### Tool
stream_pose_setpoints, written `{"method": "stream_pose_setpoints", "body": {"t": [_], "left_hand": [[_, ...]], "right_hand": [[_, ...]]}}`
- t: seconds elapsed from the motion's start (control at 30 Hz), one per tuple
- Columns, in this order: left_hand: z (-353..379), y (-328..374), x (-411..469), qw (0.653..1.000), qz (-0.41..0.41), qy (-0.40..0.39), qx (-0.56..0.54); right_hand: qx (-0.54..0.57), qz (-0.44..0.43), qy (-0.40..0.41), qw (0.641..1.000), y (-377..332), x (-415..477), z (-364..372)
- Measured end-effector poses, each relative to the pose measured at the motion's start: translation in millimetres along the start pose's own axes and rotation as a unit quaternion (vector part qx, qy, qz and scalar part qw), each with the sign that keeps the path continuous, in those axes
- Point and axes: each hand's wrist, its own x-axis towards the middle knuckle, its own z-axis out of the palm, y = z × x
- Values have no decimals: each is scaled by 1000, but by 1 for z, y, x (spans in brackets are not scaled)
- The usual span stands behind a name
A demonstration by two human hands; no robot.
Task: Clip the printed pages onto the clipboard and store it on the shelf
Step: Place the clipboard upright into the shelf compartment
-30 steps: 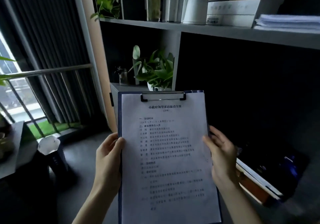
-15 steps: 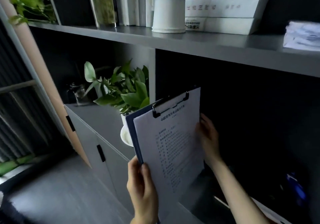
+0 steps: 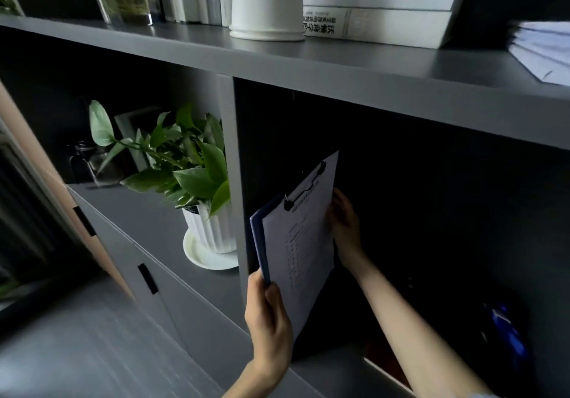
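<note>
A blue clipboard [image 3: 258, 240] carries white printed pages [image 3: 300, 243] held under its black wire clip [image 3: 303, 189]. It stands nearly upright and turned edge-on, just inside the dark shelf compartment [image 3: 431, 212], close to the grey divider [image 3: 237, 181]. My left hand [image 3: 268, 320] grips its lower near edge, thumb on the paper. My right hand [image 3: 344, 220] holds the far side edge, fingers partly hidden behind the pages. Whether the board's bottom rests on the shelf floor is hidden.
A potted green plant [image 3: 185, 163] in a white ribbed pot [image 3: 212, 231] stands left of the divider. The upper shelf [image 3: 308, 67] bears a white cylinder [image 3: 266, 3], books [image 3: 376, 6] and a paper stack [image 3: 543, 49]. A blue object [image 3: 509, 333] lies low right in the compartment.
The view has closed in on the shelf. The clipboard went from flat and facing me to upright and edge-on, moving forward into the dark compartment with both hands still on it.
</note>
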Motion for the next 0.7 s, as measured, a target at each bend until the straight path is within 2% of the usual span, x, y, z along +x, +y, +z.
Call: {"method": "stream_pose_setpoints", "body": {"t": [0.37, 0.6, 0.7], "left_hand": [[37, -8, 25, 996, -70, -46, 34], [59, -2, 38, 982, -158, -105, 16], [67, -1, 40, 976, -187, -107, 14]], "right_hand": [[-56, 43, -6, 997, -12, 34, -13], [-103, 53, -12, 993, -24, 52, -17], [-125, 49, -3, 991, -24, 57, -15]]}}
